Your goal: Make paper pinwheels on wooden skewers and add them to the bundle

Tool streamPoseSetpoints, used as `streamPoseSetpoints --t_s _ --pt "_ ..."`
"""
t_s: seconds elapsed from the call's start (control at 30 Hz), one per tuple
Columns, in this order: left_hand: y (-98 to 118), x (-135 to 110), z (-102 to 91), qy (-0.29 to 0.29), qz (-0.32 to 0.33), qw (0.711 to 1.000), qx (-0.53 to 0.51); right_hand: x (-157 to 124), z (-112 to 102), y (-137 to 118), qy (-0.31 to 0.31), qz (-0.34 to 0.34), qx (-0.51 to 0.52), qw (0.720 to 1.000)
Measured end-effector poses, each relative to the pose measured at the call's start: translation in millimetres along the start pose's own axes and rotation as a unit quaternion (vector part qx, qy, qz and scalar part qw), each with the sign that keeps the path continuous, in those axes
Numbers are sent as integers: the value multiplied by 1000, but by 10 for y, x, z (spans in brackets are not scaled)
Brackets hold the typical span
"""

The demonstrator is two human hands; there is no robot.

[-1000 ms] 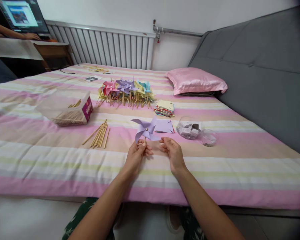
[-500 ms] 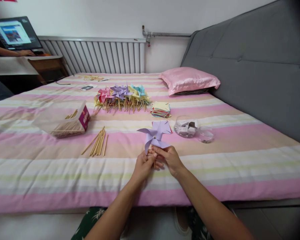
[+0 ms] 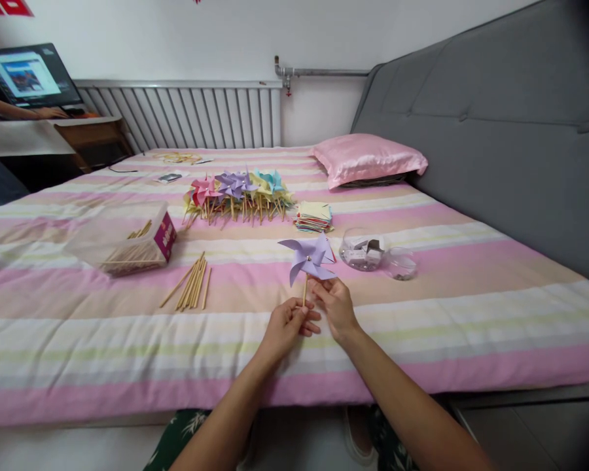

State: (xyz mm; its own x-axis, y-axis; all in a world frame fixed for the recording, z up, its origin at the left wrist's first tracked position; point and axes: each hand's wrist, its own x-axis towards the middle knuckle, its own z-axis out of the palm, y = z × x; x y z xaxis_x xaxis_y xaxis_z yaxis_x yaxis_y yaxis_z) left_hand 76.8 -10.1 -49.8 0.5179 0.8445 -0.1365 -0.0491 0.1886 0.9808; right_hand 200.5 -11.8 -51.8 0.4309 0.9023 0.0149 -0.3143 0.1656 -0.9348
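Observation:
A purple paper pinwheel (image 3: 309,259) on a thin wooden stick is held above the near part of the bed. My left hand (image 3: 288,325) pinches the lower part of the stick between thumb and fingers. Just right of the stick, my right hand (image 3: 334,304) has its bent fingers closed at the pinwheel's lower blade; its fingertips are partly hidden by the paper. Behind the pinwheel, a few cut paper squares are mostly covered. Several loose wooden sticks (image 3: 192,282) lie to the left of my hands.
A clear plastic box (image 3: 98,229) holds more sticks. Finished pinwheels (image 3: 235,190) lie in a row farther back, near a stack of paper squares (image 3: 314,216). Right of these are a round clear container (image 3: 360,252), its lid (image 3: 401,263) and a pink pillow (image 3: 370,160). Another person's hand (image 3: 52,112) rests by a monitor.
The pinwheel has risen slightly and turned, so more of its stick shows. My right fingers have shifted from the stick's top to the blade's right side. My left hand keeps hold of the stick.

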Motion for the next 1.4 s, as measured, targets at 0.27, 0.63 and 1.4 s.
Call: streamPoseSetpoints --t_s 0.27,0.63,1.4 --pt "-35 13 -3 5 3 1000 -14 -56 -48 -17 36 -211 -190 958" --pt "-15 2 13 5 5 1000 -17 -117 -44 -43 37 -259 -314 913" --pt "-52 12 -2 9 18 1000 -7 -68 -86 -123 150 -339 -337 865"
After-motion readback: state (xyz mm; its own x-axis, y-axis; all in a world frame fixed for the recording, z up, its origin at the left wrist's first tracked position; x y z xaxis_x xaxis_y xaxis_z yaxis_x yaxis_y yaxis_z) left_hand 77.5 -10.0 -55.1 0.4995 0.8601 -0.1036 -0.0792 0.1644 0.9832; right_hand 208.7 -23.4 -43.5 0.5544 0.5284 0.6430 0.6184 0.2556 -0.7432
